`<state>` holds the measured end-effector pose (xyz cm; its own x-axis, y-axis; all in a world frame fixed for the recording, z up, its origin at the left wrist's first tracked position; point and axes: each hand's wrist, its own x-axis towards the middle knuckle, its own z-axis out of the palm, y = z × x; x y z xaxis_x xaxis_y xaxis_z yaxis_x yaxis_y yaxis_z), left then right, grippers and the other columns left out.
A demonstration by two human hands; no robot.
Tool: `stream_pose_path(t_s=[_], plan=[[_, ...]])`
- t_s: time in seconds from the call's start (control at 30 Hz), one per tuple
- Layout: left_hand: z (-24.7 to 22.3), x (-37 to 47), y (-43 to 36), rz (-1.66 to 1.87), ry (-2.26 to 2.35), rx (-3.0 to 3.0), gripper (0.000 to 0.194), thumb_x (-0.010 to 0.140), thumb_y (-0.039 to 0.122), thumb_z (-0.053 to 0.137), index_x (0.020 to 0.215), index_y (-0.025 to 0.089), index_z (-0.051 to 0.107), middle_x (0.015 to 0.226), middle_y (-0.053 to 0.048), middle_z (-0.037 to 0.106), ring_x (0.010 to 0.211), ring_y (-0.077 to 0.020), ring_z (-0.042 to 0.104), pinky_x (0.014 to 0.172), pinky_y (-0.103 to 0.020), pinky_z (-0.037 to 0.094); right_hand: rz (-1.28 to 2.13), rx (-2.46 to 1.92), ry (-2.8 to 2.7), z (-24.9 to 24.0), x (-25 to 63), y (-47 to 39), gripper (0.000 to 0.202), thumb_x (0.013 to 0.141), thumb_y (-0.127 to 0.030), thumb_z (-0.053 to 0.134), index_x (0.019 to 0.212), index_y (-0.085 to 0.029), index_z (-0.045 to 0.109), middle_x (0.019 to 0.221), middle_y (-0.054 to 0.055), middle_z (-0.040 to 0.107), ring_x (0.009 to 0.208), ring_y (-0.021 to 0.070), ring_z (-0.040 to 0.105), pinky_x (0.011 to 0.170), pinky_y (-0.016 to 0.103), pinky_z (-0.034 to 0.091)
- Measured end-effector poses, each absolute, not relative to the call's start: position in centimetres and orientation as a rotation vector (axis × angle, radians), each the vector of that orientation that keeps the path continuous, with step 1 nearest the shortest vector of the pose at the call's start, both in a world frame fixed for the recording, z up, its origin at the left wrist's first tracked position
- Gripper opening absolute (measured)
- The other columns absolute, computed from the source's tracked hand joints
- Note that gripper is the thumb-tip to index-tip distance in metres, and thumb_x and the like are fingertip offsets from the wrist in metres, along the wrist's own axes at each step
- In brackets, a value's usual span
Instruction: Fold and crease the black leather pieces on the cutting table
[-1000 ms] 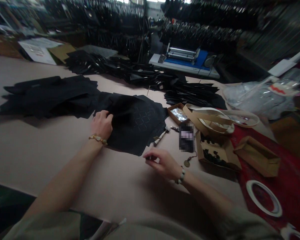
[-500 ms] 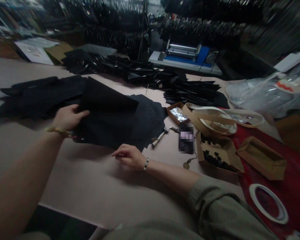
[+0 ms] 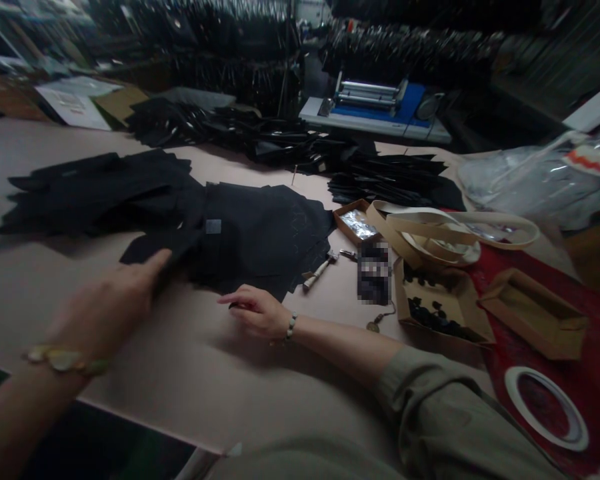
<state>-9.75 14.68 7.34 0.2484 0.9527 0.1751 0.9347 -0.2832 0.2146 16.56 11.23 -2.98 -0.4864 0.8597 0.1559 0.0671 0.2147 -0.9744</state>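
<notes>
My left hand (image 3: 113,300), blurred by motion, pinches the near edge of a black sheet piece (image 3: 180,243), its thumb on top. The piece lifts and bends beside a pile of black cut pieces (image 3: 265,233), where a small grey square label (image 3: 213,227) shows. A second black pile (image 3: 80,193) spreads out on the left. My right hand (image 3: 260,310) is low over the table just in front of the middle pile, fingers curled together around a small dark thing that I cannot make out.
Right of the pile lie a hammer (image 3: 320,272), a small box with a shiny packet (image 3: 357,225), a tray of black parts (image 3: 443,303), strap loops (image 3: 420,230) and a tape roll (image 3: 547,408). Black stacks (image 3: 260,143) line the back, before a roller machine (image 3: 367,100).
My left hand has moved left and toward me, drawing the black piece off the middle pile; the grey label is now uncovered. My right hand has stayed nearly still.
</notes>
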Motion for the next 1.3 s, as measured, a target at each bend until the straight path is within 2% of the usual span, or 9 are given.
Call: stream_pose_path(t_s=[0.07, 0.13, 0.27, 0.37, 0.5, 0.7, 0.9, 1.07, 1.3], plan=[[4.8, -6.1, 11.9, 0.257, 1.779, 2.598, 0.05, 0.088, 0.038, 0.033, 0.129, 0.026, 0.058, 0.075, -0.01, 0.062, 0.066, -0.0306, 0.059, 0.059, -0.042, 0.048, 1.427, -0.902, -1.612, -3.1, 16.5, 11.1, 0.027, 0.087, -0.031, 0.065, 0.111, -0.019, 0.067, 0.086, 0.0, 0.059, 0.072, 0.0111, 0.05, 0.071, 0.025, 0.042], [2.8, -3.1, 9.9, 0.338, 1.775, 2.528, 0.044, 0.089, 0.034, 0.033, 0.122, 0.023, 0.061, 0.08, -0.011, 0.066, 0.07, -0.0284, 0.063, 0.06, -0.038, 0.049, 1.471, -0.906, -1.494, -3.3, 16.5, 11.1, 0.028, 0.083, -0.037, 0.07, 0.104, -0.018, 0.067, 0.085, 0.0, 0.062, 0.073, 0.0118, 0.052, 0.071, 0.025, 0.043], [0.2, 0.0, 8.2, 0.794, 1.732, 2.154, 0.026, 0.091, 0.03, 0.039, 0.097, 0.024, 0.063, 0.095, -0.007, 0.07, 0.087, -0.0222, 0.068, 0.078, -0.032, 0.053, 1.545, -0.847, -1.334, -3.4, 16.6, 11.2, 0.034, 0.075, -0.044, 0.076, 0.095, -0.017, 0.07, 0.08, -0.001, 0.063, 0.07, 0.0106, 0.053, 0.068, 0.025, 0.042], [-1.0, 0.5, 7.9, 1.057, 1.695, 1.886, 0.02, 0.09, 0.034, 0.047, 0.091, 0.024, 0.064, 0.101, -0.006, 0.071, 0.096, -0.0219, 0.068, 0.089, -0.033, 0.053, 1.702, -0.815, -1.17, -3.1, 16.6, 11.2, 0.041, 0.071, -0.049, 0.079, 0.098, -0.018, 0.071, 0.074, -0.003, 0.062, 0.062, 0.0088, 0.051, 0.061, 0.024, 0.042], [-2.1, 0.3, 7.5, 1.148, 1.664, 1.768, 0.021, 0.087, 0.04, 0.057, 0.096, 0.025, 0.067, 0.109, -0.005, 0.069, 0.106, -0.0237, 0.066, 0.098, -0.036, 0.051, 1.837, -0.757, -1.006, -2.7, 16.5, 11.1, 0.045, 0.065, -0.046, 0.085, 0.096, -0.018, 0.07, 0.076, -0.002, 0.065, 0.061, 0.0083, 0.054, 0.06, 0.023, 0.046], [-2.3, 0.1, 7.0, 1.104, 1.605, 1.754, 0.025, 0.088, 0.04, 0.057, 0.106, 0.027, 0.067, 0.114, -0.005, 0.068, 0.109, -0.0234, 0.064, 0.1, -0.037, 0.049, 1.913, -0.71, -0.926, -2.8, 16.5, 11.5, 0.046, 0.055, -0.038, 0.091, 0.085, -0.017, 0.063, 0.07, -0.005, 0.062, 0.058, 0.0067, 0.054, 0.055, 0.02, 0.046], [-2.2, -0.2, 6.7, 1.149, 1.563, 1.845, 0.014, 0.086, 0.035, 0.059, 0.096, 0.026, 0.064, 0.108, -0.005, 0.067, 0.102, -0.0226, 0.065, 0.093, -0.036, 0.052, 1.972, -0.786, -0.986, -2.3, 16.9, 11.7, 0.047, 0.053, -0.039, 0.092, 0.082, -0.015, 0.063, 0.065, -0.005, 0.063, 0.052, 0.006, 0.054, 0.049, 0.018, 0.043], [-2.1, -0.3, 6.6, 1.145, 1.604, 1.999, 0.015, 0.087, 0.031, 0.056, 0.1, 0.025, 0.063, 0.109, -0.006, 0.067, 0.101, -0.0237, 0.066, 0.091, -0.037, 0.052, 2.001, -0.859, -0.976, -1.8, 17.0, 11.5, 0.047, 0.053, -0.04, 0.092, 0.082, -0.014, 0.065, 0.07, -0.003, 0.065, 0.057, 0.0073, 0.057, 0.049, 0.018, 0.045], [-2.3, -0.3, 6.6, 1.22, 1.598, 2.115, 0.016, 0.089, 0.029, 0.057, 0.1, 0.021, 0.064, 0.105, -0.008, 0.068, 0.1, -0.0227, 0.065, 0.089, -0.034, 0.052, 2.022, -0.945, -0.955, -2.0, 17.0, 11.6, 0.048, 0.049, -0.043, 0.093, 0.077, -0.014, 0.066, 0.066, -0.003, 0.065, 0.055, 0.0073, 0.057, 0.048, 0.018, 0.045]])
